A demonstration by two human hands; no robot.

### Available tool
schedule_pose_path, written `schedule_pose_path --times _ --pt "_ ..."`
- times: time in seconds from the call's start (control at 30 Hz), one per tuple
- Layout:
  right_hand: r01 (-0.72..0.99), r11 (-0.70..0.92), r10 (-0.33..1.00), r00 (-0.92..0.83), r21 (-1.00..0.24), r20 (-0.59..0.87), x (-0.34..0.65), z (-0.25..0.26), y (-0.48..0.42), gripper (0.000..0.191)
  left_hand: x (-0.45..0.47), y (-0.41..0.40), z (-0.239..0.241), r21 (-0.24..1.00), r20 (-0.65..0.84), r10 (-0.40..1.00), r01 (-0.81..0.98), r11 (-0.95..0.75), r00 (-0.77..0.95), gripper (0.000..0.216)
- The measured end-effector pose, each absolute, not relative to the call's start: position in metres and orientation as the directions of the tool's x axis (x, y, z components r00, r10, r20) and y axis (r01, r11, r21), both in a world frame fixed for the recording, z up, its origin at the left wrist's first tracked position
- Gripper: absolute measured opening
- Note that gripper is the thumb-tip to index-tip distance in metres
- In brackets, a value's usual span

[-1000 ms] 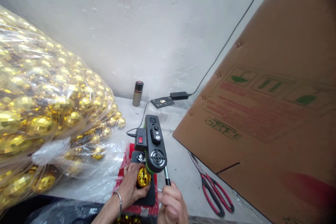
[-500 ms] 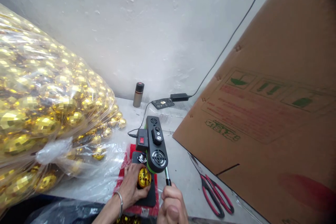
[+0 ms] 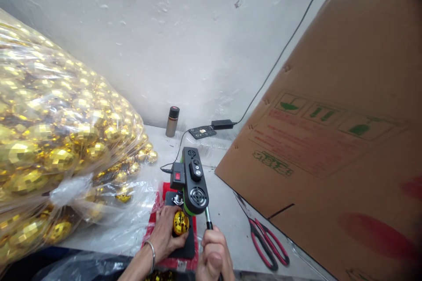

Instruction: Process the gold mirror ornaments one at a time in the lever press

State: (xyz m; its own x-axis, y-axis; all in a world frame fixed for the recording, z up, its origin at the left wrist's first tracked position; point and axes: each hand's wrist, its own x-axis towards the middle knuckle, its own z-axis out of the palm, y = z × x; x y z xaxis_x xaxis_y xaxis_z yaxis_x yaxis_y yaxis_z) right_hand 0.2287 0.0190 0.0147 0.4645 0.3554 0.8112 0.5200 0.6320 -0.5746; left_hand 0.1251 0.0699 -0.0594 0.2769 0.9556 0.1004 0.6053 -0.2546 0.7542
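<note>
My left hand (image 3: 165, 233) is closed around a small gold faceted ball (image 3: 181, 222), holding it on the black base plate under the head of a small black and green press machine (image 3: 192, 181). My right hand (image 3: 214, 255) is wrapped round the machine's lever handle (image 3: 208, 218), just right of the ball. A red switch shows on the machine's left side. The base stands on a red mat (image 3: 154, 228).
A large clear plastic bag full of gold faceted balls (image 3: 56, 140) fills the left. A tilted cardboard box (image 3: 329, 131) fills the right. Red-handled scissors (image 3: 267, 246) lie beside it. A small bottle (image 3: 172, 121), a remote-like pad (image 3: 202, 131) and a power adapter (image 3: 223, 124) sit by the wall.
Both hands stay where they were on the ball and the lever. The camera view has shifted slightly; nothing else has visibly moved.
</note>
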Motion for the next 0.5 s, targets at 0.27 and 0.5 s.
schedule_pose_path --times 0.27,0.5 --pt "0.567 0.649 0.378 0.339 -0.508 0.861 0.241 -0.005 0.019 0.039 0.124 0.071 -0.068 0.752 0.169 0.949 0.587 -0.298 0.265 0.049" --pt "0.572 0.717 0.355 0.191 -0.398 0.915 0.252 -0.028 0.023 0.036 0.123 0.072 -0.069 0.745 0.177 0.945 0.59 -0.312 0.276 0.049"
